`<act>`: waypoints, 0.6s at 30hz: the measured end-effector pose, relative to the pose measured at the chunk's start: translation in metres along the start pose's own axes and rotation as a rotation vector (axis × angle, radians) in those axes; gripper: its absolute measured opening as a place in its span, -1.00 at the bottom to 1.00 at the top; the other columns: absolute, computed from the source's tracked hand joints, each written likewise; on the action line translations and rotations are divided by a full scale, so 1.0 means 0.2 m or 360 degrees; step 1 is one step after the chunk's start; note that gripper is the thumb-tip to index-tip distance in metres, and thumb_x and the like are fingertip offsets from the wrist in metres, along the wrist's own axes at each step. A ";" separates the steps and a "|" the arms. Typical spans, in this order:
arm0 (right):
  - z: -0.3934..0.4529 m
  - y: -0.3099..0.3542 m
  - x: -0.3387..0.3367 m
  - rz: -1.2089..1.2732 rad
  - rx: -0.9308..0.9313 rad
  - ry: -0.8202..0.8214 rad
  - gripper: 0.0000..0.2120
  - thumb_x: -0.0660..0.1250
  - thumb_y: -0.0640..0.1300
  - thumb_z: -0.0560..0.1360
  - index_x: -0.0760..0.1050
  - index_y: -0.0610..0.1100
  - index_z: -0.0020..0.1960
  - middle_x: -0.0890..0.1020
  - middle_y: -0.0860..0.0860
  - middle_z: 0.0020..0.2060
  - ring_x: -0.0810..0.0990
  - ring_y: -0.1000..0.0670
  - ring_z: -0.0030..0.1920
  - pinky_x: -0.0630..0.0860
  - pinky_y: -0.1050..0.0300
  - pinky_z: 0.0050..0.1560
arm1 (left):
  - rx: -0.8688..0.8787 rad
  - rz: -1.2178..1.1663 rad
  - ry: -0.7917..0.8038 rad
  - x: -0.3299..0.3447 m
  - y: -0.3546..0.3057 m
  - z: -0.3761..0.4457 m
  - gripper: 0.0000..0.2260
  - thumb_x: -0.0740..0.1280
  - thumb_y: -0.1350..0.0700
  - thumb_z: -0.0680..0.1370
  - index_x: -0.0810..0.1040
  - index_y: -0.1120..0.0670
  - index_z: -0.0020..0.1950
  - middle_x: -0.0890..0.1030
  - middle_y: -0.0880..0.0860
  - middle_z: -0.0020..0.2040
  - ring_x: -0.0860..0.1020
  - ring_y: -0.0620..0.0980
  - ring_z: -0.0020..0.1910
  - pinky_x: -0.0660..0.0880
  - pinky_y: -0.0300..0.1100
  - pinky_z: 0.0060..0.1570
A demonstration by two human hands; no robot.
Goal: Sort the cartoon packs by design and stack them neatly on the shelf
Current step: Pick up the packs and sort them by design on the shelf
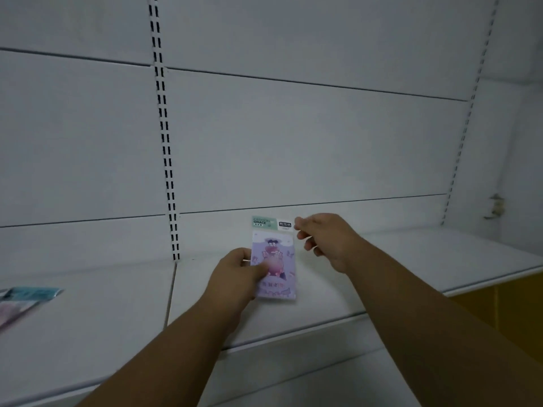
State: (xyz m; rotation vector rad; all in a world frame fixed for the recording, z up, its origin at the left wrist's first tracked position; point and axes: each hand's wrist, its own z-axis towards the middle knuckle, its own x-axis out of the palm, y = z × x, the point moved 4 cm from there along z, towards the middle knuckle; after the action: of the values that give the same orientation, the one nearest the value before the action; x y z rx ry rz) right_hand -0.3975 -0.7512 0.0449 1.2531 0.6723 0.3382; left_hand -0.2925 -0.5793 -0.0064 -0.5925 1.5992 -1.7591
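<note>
The lilac cartoon pack (274, 259) at the centre of the frame has a green header card reading "FASHION GRACE"; the small black label beside it is too blurred to read. The left hand (235, 274) grips the pack's lower left edge, thumb across its front, holding it over the white shelf (382, 274). The right hand (326, 239) hangs just right of the header, fingers loosely curled, holding nothing. More packs (26, 298) lie blurred at the left edge.
</note>
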 end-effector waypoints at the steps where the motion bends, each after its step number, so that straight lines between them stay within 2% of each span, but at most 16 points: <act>1: 0.01 -0.01 -0.06 0.0005 -0.0007 -0.0019 -0.80 0.38 -0.07 0.50 0.60 -0.23 -0.10 0.64 -0.07 -0.25 0.49 0.02 -0.41 0.36 0.14 -0.39 | -0.0003 -0.0013 0.0040 0.05 -0.01 0.01 -0.96 0.37 0.16 0.55 0.58 0.08 -0.01 0.71 0.08 -0.10 0.70 -0.02 -0.23 0.47 -0.30 -0.47; 3: 0.05 -0.02 -0.19 0.0018 0.0007 -0.0083 -0.85 0.42 -0.14 0.47 0.60 -0.25 -0.11 0.64 -0.09 -0.27 0.49 0.03 -0.44 0.36 0.14 -0.39 | 0.0000 -0.0006 0.0092 0.16 -0.03 0.04 -0.94 0.38 0.14 0.54 0.58 0.08 -0.01 0.72 0.07 -0.11 0.70 -0.01 -0.23 0.53 -0.22 -0.39; 5: 0.11 -0.06 -0.31 -0.0009 0.0041 -0.0111 -0.81 0.43 -0.14 0.46 0.60 -0.29 -0.10 0.64 -0.09 -0.29 0.48 0.03 -0.47 0.36 0.16 -0.44 | 0.0039 0.0039 0.0128 0.28 -0.06 0.08 -0.94 0.39 0.11 0.54 0.58 0.07 -0.02 0.72 0.04 -0.13 0.70 -0.04 -0.24 0.56 -0.17 -0.35; 8: 0.21 -0.14 -0.45 0.0001 0.0048 -0.0053 -0.83 0.42 -0.18 0.47 0.58 -0.30 -0.15 0.62 -0.13 -0.30 0.45 0.02 -0.47 0.33 0.17 -0.46 | 0.0078 0.0088 0.0127 0.48 -0.08 0.14 -0.94 0.40 0.11 0.52 0.58 0.08 -0.05 0.72 0.02 -0.16 0.69 -0.06 -0.27 0.50 -0.22 -0.38; 14: 0.50 -0.31 -0.72 -0.0254 0.0099 0.0017 -0.87 0.40 -0.24 0.44 0.56 -0.27 -0.25 0.58 -0.14 -0.39 0.44 -0.02 -0.45 0.30 0.19 -0.48 | -0.0095 0.0354 0.0038 0.85 -0.04 0.32 -0.88 0.41 0.18 0.47 0.61 0.24 -0.13 0.70 0.12 -0.28 0.69 0.05 -0.34 0.61 -0.12 -0.39; 18: 0.66 -0.43 -0.76 -0.0432 0.0165 0.0147 -0.85 0.40 -0.23 0.46 0.58 -0.33 -0.20 0.58 -0.16 -0.36 0.44 -0.02 -0.47 0.28 0.20 -0.48 | -0.0093 0.0700 -0.0062 0.99 -0.02 0.42 -0.86 0.50 0.13 0.36 0.61 0.15 -0.34 0.67 0.08 -0.41 0.63 0.04 -0.45 0.57 -0.13 -0.41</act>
State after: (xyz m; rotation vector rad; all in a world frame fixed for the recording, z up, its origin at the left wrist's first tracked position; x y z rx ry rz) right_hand -0.4405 -0.9646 0.0266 1.2307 0.9378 0.1384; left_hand -0.3652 -0.7822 -0.0125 -0.2696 1.6118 -1.3710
